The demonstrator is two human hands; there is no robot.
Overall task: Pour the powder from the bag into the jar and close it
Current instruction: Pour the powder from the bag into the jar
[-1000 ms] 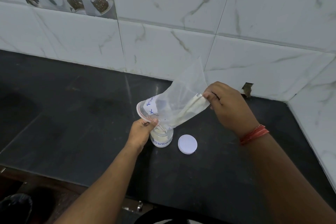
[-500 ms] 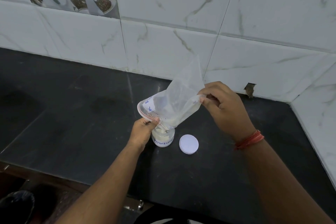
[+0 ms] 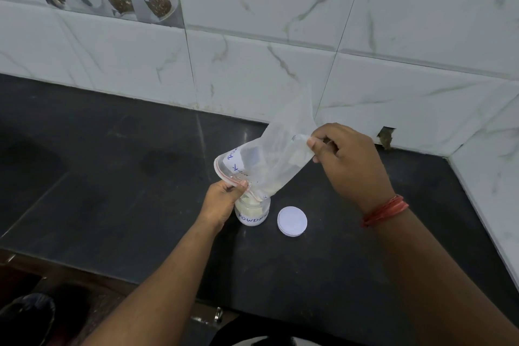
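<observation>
clear plastic bag (image 3: 269,160) hangs tilted, mouth down over the open jar (image 3: 252,212) on the black counter (image 3: 112,177). the left hand (image 3: 224,199) pinches the bag's red-edged mouth at the jar rim; the right hand (image 3: 348,163) grips its raised bottom corner. pale powder sits in both. the white lid (image 3: 292,221) lies just beside the jar.

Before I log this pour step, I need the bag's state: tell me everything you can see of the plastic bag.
The plastic bag is clear, thin and crinkled, with a red zip strip along its open mouth and blue handwriting on a white label. It is tipped mouth-down over the open jar. The left hand pinches the mouth at the jar's rim; the right hand lifts the bag's closed end higher. Pale powder clings inside near the low end, and the upper part looks nearly empty.
</observation>
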